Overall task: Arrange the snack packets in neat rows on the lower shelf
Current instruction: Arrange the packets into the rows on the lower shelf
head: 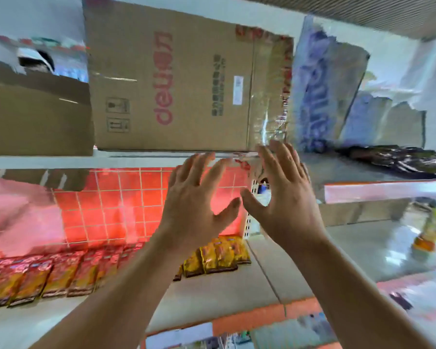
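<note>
**Hands: two, spread wide, nothing held**

Our left hand [196, 197] is raised with its fingers straight and fanned, gripping nothing. Our right hand [285, 195] is just beside it, equally spread and empty, and the thumbs nearly meet.

We list the stock from left to right:
- plain brown carton [35, 114], on the upper shelf [48, 161]
- red snack packets [48, 275], in an overlapping row on the lower shelf [212, 293], along the red tiled wall [116, 197]
- printed carton [166, 79], above, behind our fingertips
- yellow snack packets [219, 255], further along the same row, partly hidden by our left forearm
- bottle [432, 230], on the neighbouring shelf, blurred

Bare left hand [195, 205], right hand [287, 200] (forearms too)
</note>
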{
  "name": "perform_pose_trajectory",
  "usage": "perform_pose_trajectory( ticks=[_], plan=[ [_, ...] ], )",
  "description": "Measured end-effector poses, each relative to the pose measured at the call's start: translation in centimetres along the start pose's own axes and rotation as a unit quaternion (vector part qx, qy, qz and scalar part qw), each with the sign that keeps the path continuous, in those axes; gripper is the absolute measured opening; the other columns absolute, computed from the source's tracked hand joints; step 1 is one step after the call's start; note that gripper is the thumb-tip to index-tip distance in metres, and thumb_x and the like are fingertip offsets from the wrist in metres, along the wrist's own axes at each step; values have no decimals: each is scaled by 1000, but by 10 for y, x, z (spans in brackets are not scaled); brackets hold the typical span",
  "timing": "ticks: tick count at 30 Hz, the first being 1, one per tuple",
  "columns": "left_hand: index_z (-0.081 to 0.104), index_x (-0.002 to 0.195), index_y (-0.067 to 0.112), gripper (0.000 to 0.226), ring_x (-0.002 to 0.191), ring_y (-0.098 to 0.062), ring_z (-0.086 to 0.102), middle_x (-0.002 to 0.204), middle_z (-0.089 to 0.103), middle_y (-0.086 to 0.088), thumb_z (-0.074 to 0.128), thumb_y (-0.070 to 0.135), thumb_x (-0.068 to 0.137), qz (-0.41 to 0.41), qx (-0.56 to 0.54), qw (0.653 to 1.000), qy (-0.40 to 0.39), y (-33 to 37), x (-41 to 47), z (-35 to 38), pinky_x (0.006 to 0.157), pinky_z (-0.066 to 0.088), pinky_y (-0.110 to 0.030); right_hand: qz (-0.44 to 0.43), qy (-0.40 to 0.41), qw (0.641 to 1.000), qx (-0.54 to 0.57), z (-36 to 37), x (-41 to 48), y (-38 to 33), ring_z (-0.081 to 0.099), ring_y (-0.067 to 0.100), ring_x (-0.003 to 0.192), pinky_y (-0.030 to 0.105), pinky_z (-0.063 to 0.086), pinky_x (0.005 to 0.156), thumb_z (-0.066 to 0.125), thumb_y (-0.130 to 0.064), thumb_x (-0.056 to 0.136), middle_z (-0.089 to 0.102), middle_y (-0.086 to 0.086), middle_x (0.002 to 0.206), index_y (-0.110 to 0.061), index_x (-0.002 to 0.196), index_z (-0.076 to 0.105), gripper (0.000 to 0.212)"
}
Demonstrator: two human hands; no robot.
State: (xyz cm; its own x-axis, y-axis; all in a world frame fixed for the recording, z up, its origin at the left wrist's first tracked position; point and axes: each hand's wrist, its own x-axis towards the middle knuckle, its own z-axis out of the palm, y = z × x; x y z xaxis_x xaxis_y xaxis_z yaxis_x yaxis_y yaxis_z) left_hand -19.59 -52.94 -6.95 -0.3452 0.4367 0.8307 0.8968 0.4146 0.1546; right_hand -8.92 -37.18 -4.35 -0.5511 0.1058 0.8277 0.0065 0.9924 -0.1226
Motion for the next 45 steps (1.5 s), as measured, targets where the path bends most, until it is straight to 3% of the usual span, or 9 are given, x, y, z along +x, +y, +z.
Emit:
perform_pose_trajectory(
  ticks=[7, 17, 24, 28, 32, 36, 39, 42, 45],
  plan=[
    [63, 129, 20, 49, 115, -16, 57, 126, 65, 4, 53, 48, 90, 24, -157, 987, -31, 69, 66, 68, 97, 45, -35, 35, 46, 996, -66, -55, 14, 98, 49, 27, 126, 36, 39, 106, 57, -39, 87, 55, 5, 134, -14, 131, 58, 50],
    [66, 122, 37, 27, 105, 4, 59, 113, 66, 22, 65, 41, 95, -22, -296, 937, -183, 95, 173, 195, 87, 48, -24, 121, -44, 986, -106, -54, 37, 238, 58, 20, 111, 23, 40, 94, 68, -29, 85, 63, -1, 120, -18, 119, 69, 36],
    [66, 123, 39, 32, 95, -2, 63, 107, 66, 18, 68, 48, 92, 34, -220, 935, -276, 116, 256, 256, 83, 53, -25, 142, -131, 968, -159, -59, 94, 334, 63, 19, 97, 38, 53, 88, 47, -48, 76, 67, -7, 107, -29, 110, 70, 45],
    [69, 116, 38, 29, 85, 1, 61, 95, 67, 18, 67, 49, 90, 77, -161, 938, -299, 122, 293, 274, 74, 49, -24, 150, -182, 953, -191, -67, 118, 375, 63, 20, 86, 33, 48, 74, 67, -43, 88, 66, -6, 94, -28, 99, 71, 19],
    [69, 109, 38, 22, 83, 0, 61, 95, 68, 18, 66, 49, 89, 94, -103, 936, -322, 130, 321, 287, 76, 51, -28, 172, -283, 914, -234, -72, 144, 411, 59, 18, 80, 32, 47, 68, 68, -62, 84, 65, -6, 87, -28, 84, 64, 35],
    [70, 109, 37, 21, 85, -3, 63, 98, 69, 16, 68, 47, 90, 70, -60, 930, -355, 145, 340, 296, 71, 49, -26, 141, -423, 850, -281, -63, 164, 438, 63, 26, 97, 38, 51, 90, 60, -41, 90, 69, 5, 105, -15, 95, 66, 28],
    [71, 109, 35, 20, 86, -2, 60, 100, 68, 15, 70, 45, 92, 47, -4, 925, -378, 160, 350, 307, 67, 45, -25, 97, -469, 832, -280, -57, 174, 453, 66, 25, 96, 41, 54, 91, 69, -31, 85, 70, 4, 100, -26, 84, 67, 6],
    [73, 108, 33, 19, 87, -4, 61, 104, 69, 12, 69, 43, 93, 3, 42, 913, -406, 172, 355, 325, 71, 48, -26, 52, -511, 815, -271, -52, 177, 462, 62, 23, 106, 36, 52, 95, 72, -23, 86, 67, 3, 114, -21, 111, 67, 26],
    [74, 116, 25, 28, 99, -20, 66, 111, 72, 2, 63, 41, 96, -40, 96, 895, -433, 188, 355, 350, 84, 53, -30, 9, -482, 843, -237, -52, 180, 474, 61, 24, 107, 33, 51, 92, 69, -21, 87, 65, 3, 115, -17, 118, 65, 32]
  ],
)
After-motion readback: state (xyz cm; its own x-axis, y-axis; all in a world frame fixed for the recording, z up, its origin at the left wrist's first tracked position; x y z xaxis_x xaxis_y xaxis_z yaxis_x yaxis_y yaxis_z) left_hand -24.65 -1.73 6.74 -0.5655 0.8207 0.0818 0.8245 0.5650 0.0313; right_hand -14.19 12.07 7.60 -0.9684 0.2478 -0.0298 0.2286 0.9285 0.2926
